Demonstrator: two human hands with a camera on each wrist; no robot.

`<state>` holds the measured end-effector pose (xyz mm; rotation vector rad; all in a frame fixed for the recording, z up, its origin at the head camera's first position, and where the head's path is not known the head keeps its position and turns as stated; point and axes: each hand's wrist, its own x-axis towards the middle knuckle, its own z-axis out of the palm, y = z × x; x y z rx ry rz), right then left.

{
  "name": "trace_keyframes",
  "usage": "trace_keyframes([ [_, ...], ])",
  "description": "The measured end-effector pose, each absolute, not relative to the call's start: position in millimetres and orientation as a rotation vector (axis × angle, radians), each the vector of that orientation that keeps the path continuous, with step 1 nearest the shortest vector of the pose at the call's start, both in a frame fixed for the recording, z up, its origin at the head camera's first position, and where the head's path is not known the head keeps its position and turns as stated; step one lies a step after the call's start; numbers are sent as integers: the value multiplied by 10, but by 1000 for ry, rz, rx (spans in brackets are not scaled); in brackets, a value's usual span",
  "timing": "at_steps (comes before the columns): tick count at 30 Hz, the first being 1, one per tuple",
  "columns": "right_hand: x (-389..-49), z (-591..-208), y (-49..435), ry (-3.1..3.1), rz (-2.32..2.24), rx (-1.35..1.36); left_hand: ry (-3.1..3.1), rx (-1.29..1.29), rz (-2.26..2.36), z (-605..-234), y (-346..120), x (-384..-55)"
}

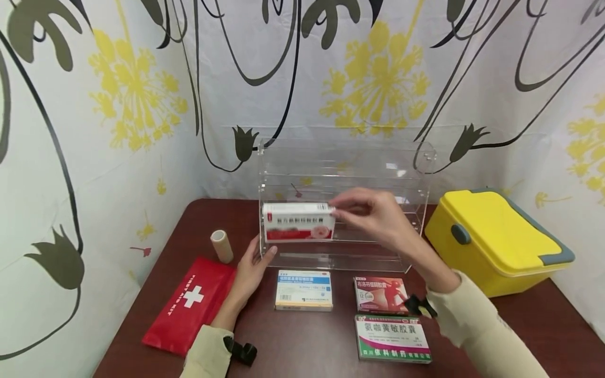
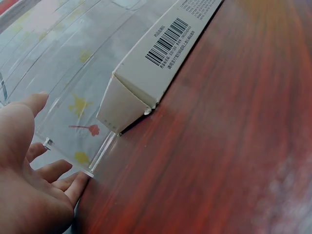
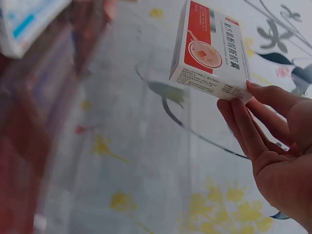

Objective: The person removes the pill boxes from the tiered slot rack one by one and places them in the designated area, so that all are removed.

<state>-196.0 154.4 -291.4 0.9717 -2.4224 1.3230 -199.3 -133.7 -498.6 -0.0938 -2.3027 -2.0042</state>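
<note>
A white and red medicine box (image 1: pixel 299 223) is held upright at the left part of a clear acrylic rack (image 1: pixel 331 261). My right hand (image 1: pixel 375 215) pinches the box's right end between thumb and fingers. In the right wrist view the same medicine box (image 3: pixel 212 51) juts out from the fingertips. My left hand (image 1: pixel 250 270) holds the lower left corner of the rack, thumb in front. The left wrist view has this hand (image 2: pixel 39 180) at the edge of the clear side panel. Just in front of the rack lies a blue and white medicine box (image 1: pixel 304 290).
Two more boxes, one red (image 1: pixel 378 294) and one green and white (image 1: pixel 393 338), lie at front right. A red first aid pouch (image 1: pixel 189 304) and a beige roll (image 1: pixel 221 247) are at left. The yellow lidded box (image 1: pixel 496 241) stands right of the rack.
</note>
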Motion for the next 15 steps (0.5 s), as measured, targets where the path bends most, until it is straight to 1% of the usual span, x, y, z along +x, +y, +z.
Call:
trace_keyframes([
  [4,-1600,-3069,1534,-2417,1376,1000,-2278,-150,-2002,-4972,-1330,-1995],
  [7,-1402,-3134,1512,-2424,1434,1002,-2278,-141,-1981,-4954,-1327,-1990],
  [11,-1286,-3264,1517,-2444,1476,935,-2287,-95,-1990,-4947,-1324,-1996],
  [15,-1249,-3541,1577,-2514,1481,846,-2301,-89,-2004,-4926,-1326,-1984],
])
